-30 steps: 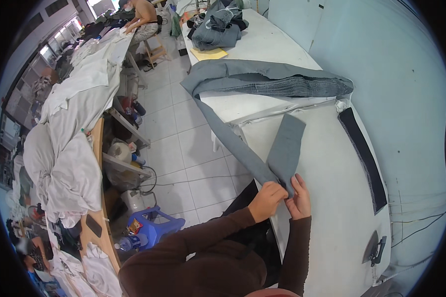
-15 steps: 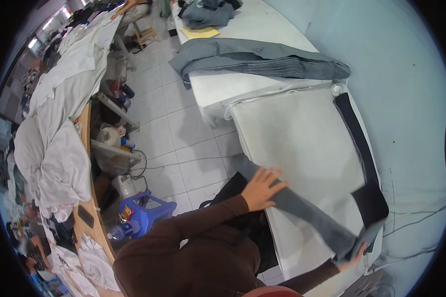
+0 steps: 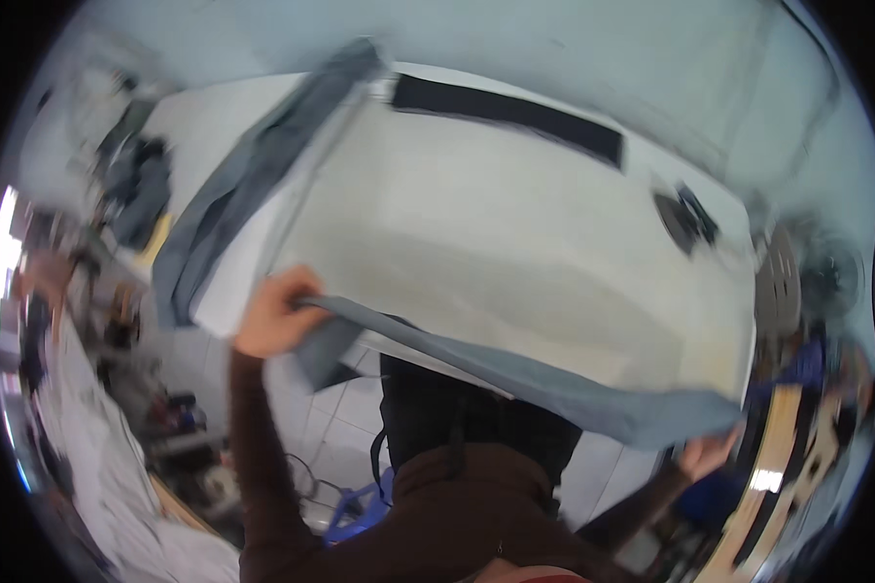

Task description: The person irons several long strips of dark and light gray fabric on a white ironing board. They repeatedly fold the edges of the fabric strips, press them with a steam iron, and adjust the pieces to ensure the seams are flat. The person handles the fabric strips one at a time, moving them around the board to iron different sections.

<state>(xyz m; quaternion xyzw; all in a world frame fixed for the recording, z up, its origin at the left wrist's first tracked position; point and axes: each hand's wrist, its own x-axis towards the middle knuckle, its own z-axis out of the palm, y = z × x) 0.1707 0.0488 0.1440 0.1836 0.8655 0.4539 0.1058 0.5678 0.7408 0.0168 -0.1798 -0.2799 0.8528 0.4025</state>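
Observation:
A long grey cloth strip [image 3: 515, 374] stretches along the near edge of the white padded table [image 3: 476, 233]. My left hand [image 3: 280, 311] pinches it near its left end, and a short flap hangs below the fingers. At the other end, my right hand [image 3: 710, 455] has its fingers closed on the strip's corner, somewhat blurred. The strip sags between the hands, partly over the table's front edge. Across the pad, near the wall, lies a flat black fabric strip [image 3: 506, 117]. A dark iron [image 3: 687, 219] rests toward the pad's right end.
A folded stack of grey fabric [image 3: 262, 175] lies across the left end, with a dark cloth heap [image 3: 136, 189] and yellow piece [image 3: 156, 238] beyond. At the right are a grey chair back [image 3: 780, 277] and a wooden edge [image 3: 763, 476]. A blue stool [image 3: 360, 510] stands below.
The view has swung round to face the table. My left hand, earlier spread flat on the grey strip, now grips its left end, drawing it along the front edge. My right hand keeps the other end.

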